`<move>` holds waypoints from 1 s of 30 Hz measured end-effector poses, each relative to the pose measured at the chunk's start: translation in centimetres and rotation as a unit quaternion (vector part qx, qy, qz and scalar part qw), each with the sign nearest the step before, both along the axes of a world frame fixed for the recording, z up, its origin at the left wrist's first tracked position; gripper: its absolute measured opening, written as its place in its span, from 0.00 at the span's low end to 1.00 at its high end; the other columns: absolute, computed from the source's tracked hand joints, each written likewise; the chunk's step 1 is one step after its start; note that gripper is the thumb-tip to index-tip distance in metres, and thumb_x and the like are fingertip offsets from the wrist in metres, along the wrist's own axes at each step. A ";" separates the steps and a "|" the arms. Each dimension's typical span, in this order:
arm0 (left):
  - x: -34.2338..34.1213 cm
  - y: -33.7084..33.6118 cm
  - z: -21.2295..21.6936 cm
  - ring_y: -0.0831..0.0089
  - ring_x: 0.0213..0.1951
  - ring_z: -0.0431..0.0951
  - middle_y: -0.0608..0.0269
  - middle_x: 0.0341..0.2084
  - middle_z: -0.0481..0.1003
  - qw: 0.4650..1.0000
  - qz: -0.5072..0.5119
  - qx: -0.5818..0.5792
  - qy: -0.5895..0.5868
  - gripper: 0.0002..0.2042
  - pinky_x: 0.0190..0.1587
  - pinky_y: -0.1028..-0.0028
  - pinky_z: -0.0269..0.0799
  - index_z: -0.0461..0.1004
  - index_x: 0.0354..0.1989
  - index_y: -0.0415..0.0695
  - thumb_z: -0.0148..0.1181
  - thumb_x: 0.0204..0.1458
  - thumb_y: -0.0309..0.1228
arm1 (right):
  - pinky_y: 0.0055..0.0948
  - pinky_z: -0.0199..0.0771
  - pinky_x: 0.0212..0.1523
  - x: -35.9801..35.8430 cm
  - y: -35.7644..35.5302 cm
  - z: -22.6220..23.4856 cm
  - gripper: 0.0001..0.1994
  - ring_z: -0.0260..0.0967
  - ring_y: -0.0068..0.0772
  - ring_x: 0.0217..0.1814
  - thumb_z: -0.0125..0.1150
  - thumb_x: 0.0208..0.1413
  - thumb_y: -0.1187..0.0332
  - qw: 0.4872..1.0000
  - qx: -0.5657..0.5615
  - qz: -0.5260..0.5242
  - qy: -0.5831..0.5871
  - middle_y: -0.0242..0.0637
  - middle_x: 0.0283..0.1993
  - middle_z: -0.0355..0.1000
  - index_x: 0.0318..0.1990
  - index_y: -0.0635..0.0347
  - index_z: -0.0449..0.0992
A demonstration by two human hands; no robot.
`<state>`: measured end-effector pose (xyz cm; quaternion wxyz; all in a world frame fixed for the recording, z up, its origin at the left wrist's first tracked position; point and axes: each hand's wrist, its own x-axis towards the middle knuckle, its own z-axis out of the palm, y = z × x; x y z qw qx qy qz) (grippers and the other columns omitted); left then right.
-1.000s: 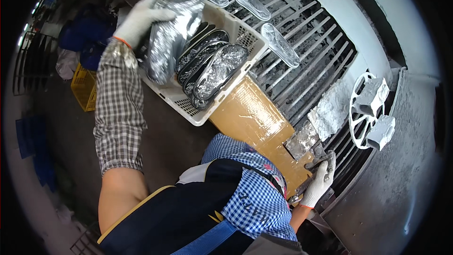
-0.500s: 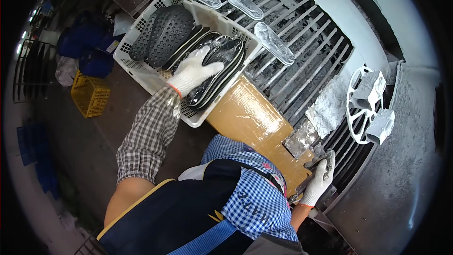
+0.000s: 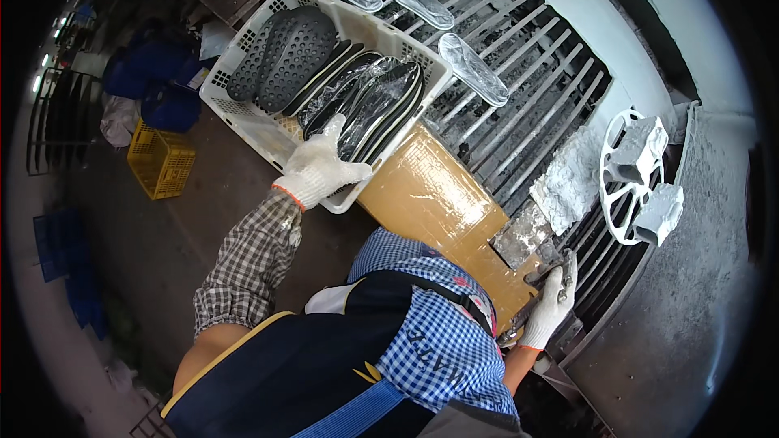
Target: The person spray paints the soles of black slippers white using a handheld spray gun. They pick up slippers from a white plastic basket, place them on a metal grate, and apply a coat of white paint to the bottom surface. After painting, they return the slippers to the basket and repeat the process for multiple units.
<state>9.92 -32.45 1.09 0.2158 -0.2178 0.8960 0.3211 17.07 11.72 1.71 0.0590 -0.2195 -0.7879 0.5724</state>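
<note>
My left hand [image 3: 322,168], in a white knitted glove, is open with fingers spread over the near edge of a white plastic basket [image 3: 253,146]. Its fingertips point at dark shoe soles [image 3: 381,97] with pale edge stripes and clear film over them; whether they touch is unclear. Grey perforated soles [image 3: 290,61] stand in the basket's far left part. Low on the right, my gloved right hand [image 3: 552,300] is closed around a grey-caked tool shaped like a spray gun [image 3: 537,276]; its grip is partly hidden.
Beyond the basket runs a whitened metal grate [image 3: 531,89] bearing several shiny film-covered ovals [image 3: 473,69]. Tan-wrapped board [image 3: 438,195] lies between basket and body. A white-crusted wheel-shaped rack [image 3: 637,182] stands at right. A yellow crate [image 3: 162,162] sits on the floor at left.
My left hand has drawn back toward me from the film-covered soles to the basket's near edge, its fingers spread. The right hand keeps its grip and has hardly moved.
</note>
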 end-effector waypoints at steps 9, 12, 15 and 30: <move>0.9 1.7 -1.2 0.48 0.67 0.71 0.41 0.66 0.69 0.998 0.023 -0.048 0.030 0.49 0.69 0.61 0.69 0.64 0.75 0.41 0.79 0.43 0.45 | 0.24 0.74 0.44 0.2 0.2 -0.6 0.26 0.74 0.22 0.38 0.55 0.75 0.67 1.000 0.014 -0.003 -0.011 0.37 0.46 0.79 0.75 0.66 0.64; 0.8 2.0 -1.1 0.44 0.63 0.73 0.38 0.62 0.68 0.998 0.009 -0.065 0.019 0.49 0.67 0.57 0.71 0.61 0.77 0.46 0.75 0.44 0.46 | 0.25 0.74 0.45 0.4 0.3 -1.0 0.26 0.74 0.22 0.39 0.55 0.75 0.67 1.000 -0.004 -0.006 -0.011 0.37 0.47 0.79 0.75 0.67 0.64; 1.1 2.3 -1.9 0.45 0.62 0.74 0.38 0.62 0.68 0.998 0.007 -0.043 0.052 0.48 0.66 0.58 0.71 0.61 0.76 0.45 0.75 0.45 0.45 | 0.26 0.75 0.50 0.4 0.6 -1.4 0.26 0.75 0.24 0.45 0.55 0.75 0.67 1.000 -0.001 -0.004 -0.002 0.39 0.54 0.78 0.75 0.68 0.64; 0.9 3.0 -1.7 0.55 0.59 0.77 0.48 0.58 0.74 0.968 0.028 -0.046 0.245 0.37 0.64 0.64 0.74 0.75 0.68 0.47 0.77 0.45 0.36 | 0.31 0.68 0.68 0.4 1.3 -1.7 0.26 0.70 0.33 0.65 0.53 0.75 0.69 0.998 -0.016 -0.008 -0.052 0.47 0.72 0.69 0.75 0.72 0.62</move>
